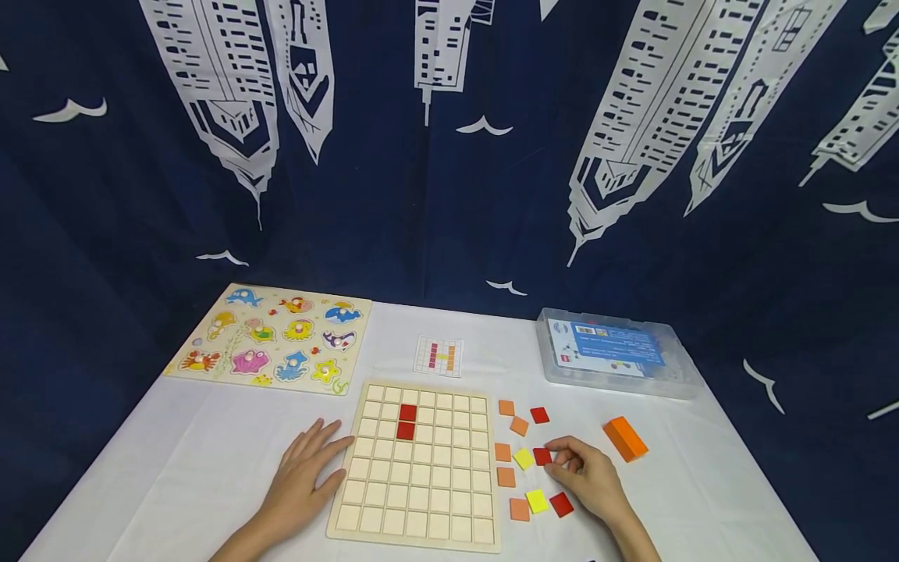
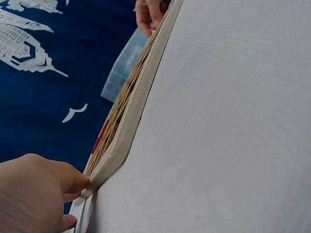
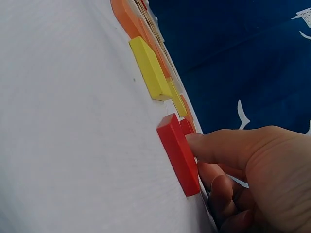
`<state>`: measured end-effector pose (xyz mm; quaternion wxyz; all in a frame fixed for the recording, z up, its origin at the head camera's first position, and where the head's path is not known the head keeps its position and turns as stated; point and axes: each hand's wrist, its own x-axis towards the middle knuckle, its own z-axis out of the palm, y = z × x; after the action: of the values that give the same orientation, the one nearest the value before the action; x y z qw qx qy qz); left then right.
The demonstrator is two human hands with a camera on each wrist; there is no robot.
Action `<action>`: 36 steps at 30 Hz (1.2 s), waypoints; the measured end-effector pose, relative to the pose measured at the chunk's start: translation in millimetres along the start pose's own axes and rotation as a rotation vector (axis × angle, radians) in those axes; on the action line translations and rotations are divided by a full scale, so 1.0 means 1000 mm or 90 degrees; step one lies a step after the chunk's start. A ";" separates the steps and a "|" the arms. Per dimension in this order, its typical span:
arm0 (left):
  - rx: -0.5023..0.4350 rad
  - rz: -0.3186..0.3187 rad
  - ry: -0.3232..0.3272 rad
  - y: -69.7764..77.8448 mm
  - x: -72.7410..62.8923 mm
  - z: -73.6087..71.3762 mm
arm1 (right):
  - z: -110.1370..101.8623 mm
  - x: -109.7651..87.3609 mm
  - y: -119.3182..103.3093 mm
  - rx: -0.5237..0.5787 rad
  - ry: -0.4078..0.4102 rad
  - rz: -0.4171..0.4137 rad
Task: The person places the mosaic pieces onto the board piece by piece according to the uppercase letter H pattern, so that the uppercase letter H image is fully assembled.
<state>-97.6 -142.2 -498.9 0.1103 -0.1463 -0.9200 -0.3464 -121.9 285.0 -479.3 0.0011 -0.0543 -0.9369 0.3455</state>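
1. I have the right hand [image 1: 588,476] palm-down beside the board's right side, index finger and thumb bent toward each other; this grip is narrow, pinching the near edges of a red tile [image 1: 542,456].
2. That tile sits midway down the loose pieces, just right of a yellow tile [image 1: 524,458].
3. The left hand [image 1: 300,476] lies flat with fingers spread and relaxed, holding nothing; I see its fingertips touching the left edge of the board [image 1: 435,501].
4. Both forearms reach in from the near side, angled inward.
5. On the board, two red squares [image 1: 406,430] fill the third column, second and third rows.
6. Orange tiles [image 1: 506,477] stand along the board's right edge, with other red tiles [image 1: 561,504] near the hand.
7. Farther out on the tabletop [image 1: 175,460] I see an orange block [image 1: 625,439] right, a pattern card [image 1: 456,359] beyond the board, an animal puzzle [image 1: 281,373] far left and a plastic box [image 1: 597,383] far right.
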 end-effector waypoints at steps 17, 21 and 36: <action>-0.002 -0.007 -0.010 -0.002 0.000 0.000 | -0.005 -0.003 -0.004 0.050 0.027 0.022; -0.007 -0.007 -0.012 -0.002 0.000 0.000 | -0.009 -0.003 -0.006 0.057 0.040 0.009; -0.009 -0.013 -0.014 -0.001 0.000 0.000 | -0.016 -0.007 -0.053 0.090 0.059 -0.032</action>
<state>-97.7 -142.9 -499.3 0.0959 -0.1413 -0.9201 -0.3526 -119.8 254.9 -432.9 0.0570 -0.0465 -0.9100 0.4081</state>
